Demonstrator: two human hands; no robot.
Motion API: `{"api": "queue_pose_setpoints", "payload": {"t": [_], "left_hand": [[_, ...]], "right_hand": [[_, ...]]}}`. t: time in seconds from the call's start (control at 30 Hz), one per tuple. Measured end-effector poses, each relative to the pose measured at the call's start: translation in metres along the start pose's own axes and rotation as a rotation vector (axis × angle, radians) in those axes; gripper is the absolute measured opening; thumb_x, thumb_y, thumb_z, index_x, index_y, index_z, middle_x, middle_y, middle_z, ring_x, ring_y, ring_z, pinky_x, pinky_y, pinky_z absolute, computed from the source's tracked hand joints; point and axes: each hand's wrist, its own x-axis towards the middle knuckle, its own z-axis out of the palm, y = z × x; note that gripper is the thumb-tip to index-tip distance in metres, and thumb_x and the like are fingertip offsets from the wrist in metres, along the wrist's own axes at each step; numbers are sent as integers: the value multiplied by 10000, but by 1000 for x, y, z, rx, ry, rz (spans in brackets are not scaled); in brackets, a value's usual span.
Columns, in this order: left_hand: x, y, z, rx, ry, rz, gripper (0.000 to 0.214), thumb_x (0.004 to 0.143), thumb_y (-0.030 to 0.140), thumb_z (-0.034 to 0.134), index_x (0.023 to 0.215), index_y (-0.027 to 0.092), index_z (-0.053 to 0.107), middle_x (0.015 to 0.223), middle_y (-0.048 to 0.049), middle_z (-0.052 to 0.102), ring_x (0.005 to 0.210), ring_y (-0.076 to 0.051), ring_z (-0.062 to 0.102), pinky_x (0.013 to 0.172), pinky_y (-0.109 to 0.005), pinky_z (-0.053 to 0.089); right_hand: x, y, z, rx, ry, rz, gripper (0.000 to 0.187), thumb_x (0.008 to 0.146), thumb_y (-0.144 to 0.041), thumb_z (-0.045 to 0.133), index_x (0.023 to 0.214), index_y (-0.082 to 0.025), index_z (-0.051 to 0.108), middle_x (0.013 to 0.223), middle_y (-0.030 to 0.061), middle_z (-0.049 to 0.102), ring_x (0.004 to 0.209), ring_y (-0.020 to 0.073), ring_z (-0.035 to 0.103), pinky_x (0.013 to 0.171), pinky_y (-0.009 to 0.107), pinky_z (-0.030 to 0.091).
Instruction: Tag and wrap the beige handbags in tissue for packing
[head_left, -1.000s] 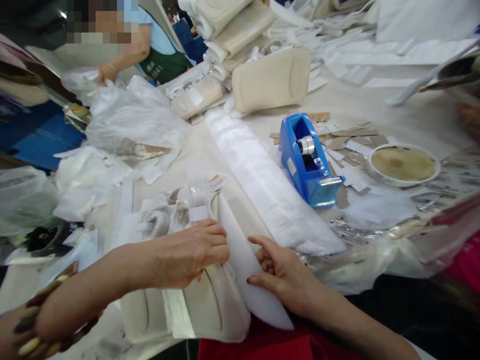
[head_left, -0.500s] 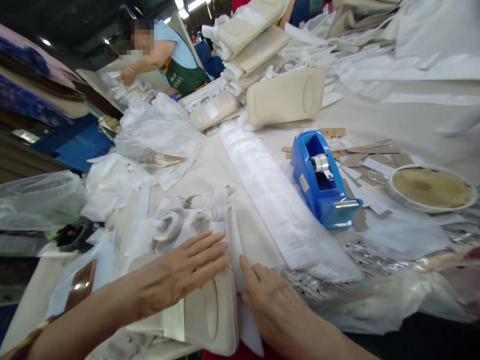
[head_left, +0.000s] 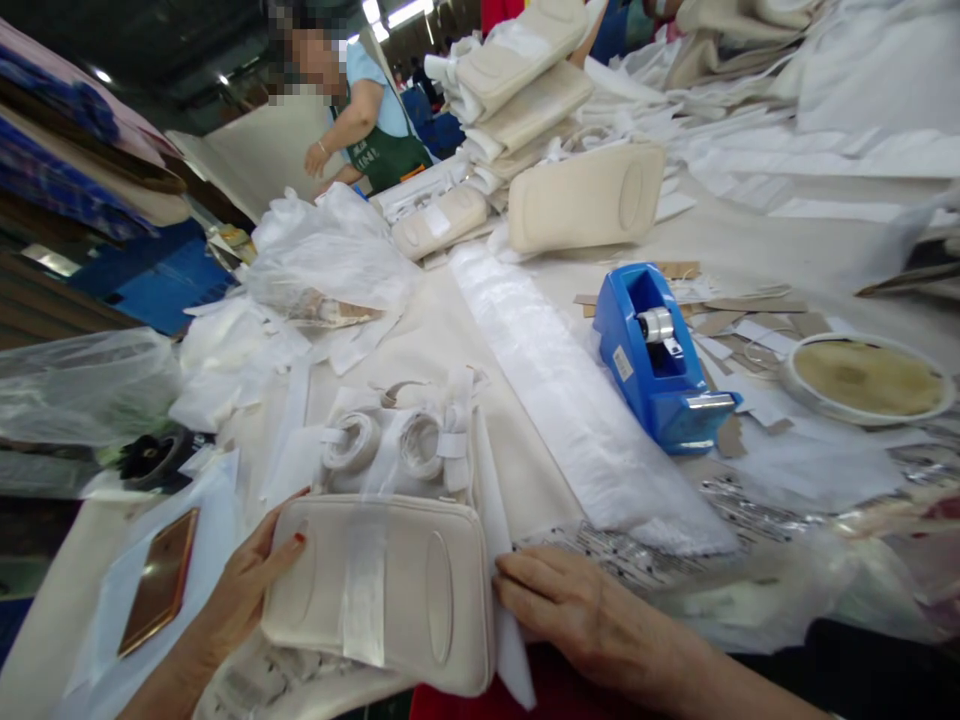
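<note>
A cream padded cushion [head_left: 390, 590] with a white band across it lies at the table's near edge. My left hand [head_left: 244, 590] cups its left end, thumb on top and fingers curled under the edge. My right hand [head_left: 577, 615] rests at its right end, fingers bent on a white foam sheet [head_left: 499, 560] tucked along that side. Rolled white straps [head_left: 390, 440] lie just beyond the cushion.
A blue tape dispenser [head_left: 656, 360] stands right of a long white foam strip [head_left: 570, 400]. A round dish [head_left: 866, 375] is at the right, a phone [head_left: 159, 580] at the left. Cushions [head_left: 585, 195] and plastic bags pile up behind. Another person [head_left: 360, 110] works at the far left.
My left hand slid from the top of the cushion to its left end. My right hand dropped from the foam sheet's face to the cushion's right end. The view tilted up slightly.
</note>
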Motion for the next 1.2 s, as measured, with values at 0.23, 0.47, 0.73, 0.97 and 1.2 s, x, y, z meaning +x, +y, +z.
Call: {"api": "queue_pose_setpoints", "payload": {"t": [0.23, 0.47, 0.73, 0.97, 1.2], "left_hand": [[-5, -5, 0, -117, 33, -33, 760, 458, 385, 876, 1127, 267, 538, 839, 62, 715, 629, -170, 624, 534, -228, 539], [-7, -11, 4, -117, 71, -40, 713, 407, 403, 889, 1016, 266, 547, 742, 74, 698, 558, -166, 610, 490, -232, 527], [2, -22, -3, -154, 74, -42, 731, 335, 282, 902, 983, 282, 565, 725, 78, 705, 538, -182, 618, 468, -231, 515], [4, -25, -5, -152, 74, -54, 734, 328, 201, 885, 976, 287, 551, 734, 77, 702, 558, -188, 627, 470, -226, 517], [-7, -18, 3, -110, 70, -16, 673, 429, 311, 880, 1012, 277, 547, 746, 49, 691, 567, -192, 626, 477, -248, 532]], "right_hand": [[14, 8, 7, 14, -17, 87, 129, 877, -89, 454, 826, -140, 560, 813, 58, 578, 734, 165, 508, 658, 250, 435], [28, -7, 25, 37, 131, 460, 100, 711, -72, 549, 697, -168, 527, 730, 24, 506, 643, 149, 481, 548, 242, 371], [12, -8, 13, 188, 4, 306, 219, 841, -33, 433, 951, -177, 556, 865, 36, 595, 737, 139, 543, 640, 218, 419], [8, -7, 12, 199, -109, 221, 240, 868, -98, 445, 1073, -144, 560, 1029, 91, 595, 905, 173, 548, 767, 253, 454], [39, -22, 15, 121, -167, 673, 234, 799, 0, 404, 832, -131, 595, 889, 107, 586, 765, 191, 574, 664, 283, 457]]}}
